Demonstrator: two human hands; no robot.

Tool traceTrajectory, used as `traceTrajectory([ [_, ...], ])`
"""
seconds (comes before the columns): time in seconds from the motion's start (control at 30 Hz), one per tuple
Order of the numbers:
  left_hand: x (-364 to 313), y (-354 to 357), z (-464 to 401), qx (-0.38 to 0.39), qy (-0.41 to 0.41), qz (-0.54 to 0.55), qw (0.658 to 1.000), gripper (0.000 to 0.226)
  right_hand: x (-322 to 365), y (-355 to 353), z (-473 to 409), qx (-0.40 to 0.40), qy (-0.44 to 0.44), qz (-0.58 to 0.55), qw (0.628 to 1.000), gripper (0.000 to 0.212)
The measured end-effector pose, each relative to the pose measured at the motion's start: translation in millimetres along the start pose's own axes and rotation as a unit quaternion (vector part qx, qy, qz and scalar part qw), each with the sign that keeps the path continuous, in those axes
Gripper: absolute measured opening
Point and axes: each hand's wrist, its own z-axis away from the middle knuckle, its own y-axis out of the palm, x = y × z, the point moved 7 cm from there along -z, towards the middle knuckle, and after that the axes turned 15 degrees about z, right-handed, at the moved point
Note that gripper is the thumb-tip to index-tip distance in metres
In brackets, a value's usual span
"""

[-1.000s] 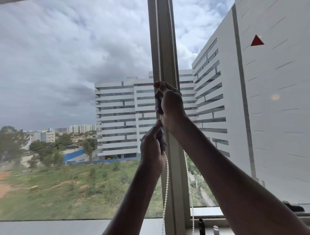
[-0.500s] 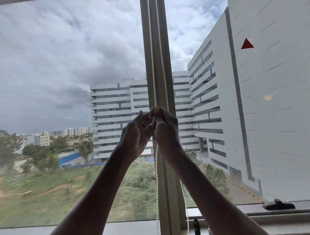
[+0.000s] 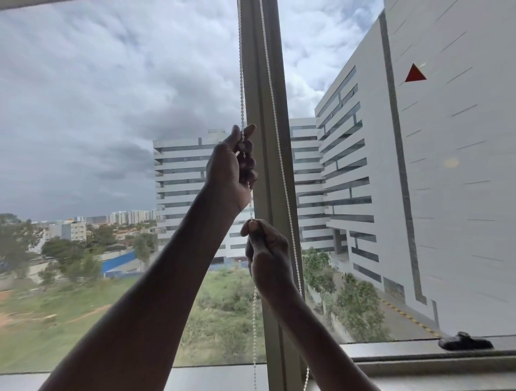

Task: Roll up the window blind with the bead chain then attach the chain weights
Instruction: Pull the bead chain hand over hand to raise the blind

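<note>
Hands swap: left hand [image 3: 233, 167] now grips the chain [image 3: 241, 92] high at centre, right hand [image 3: 265, 251] pinches it below — hauling continues.

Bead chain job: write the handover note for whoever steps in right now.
Left hand: raised, closed on the left strand of the bead chain.
Right hand: lower, pinching the same strand.
The other strand hangs free along the window frame.
Done: the blind's bottom edge sits at the top of the view.
Left: finish rolling if needed, then attach the chain weights; none visible.
</note>
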Motion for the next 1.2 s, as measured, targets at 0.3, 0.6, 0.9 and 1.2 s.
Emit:
traceTrajectory([
  [0.3,3.3,-6.6,10.1,-0.062,0.056,0.026,0.996,0.02,-8.9,0.5,2.5,0.056,0.045,-0.05,0.996,0.03],
  [0.6,2.7,-26.7,26.6,-0.081,0.102,0.005,0.991,0.016,-13.0,-8.2,-17.9,0.129,0.09,-0.146,0.977,0.037],
  [0.9,51.1,-67.6,55.9,-0.106,0.064,0.051,0.991,0.028,26.2,-12.8,-75.8,0.109,0.063,-0.124,0.984,0.036],
  [1.2,76.1,-78.9,71.2,-0.115,0.036,0.032,0.992,0.018,84.4,-4.1,-117.2,0.114,0.056,-0.099,0.987,0.032],
])
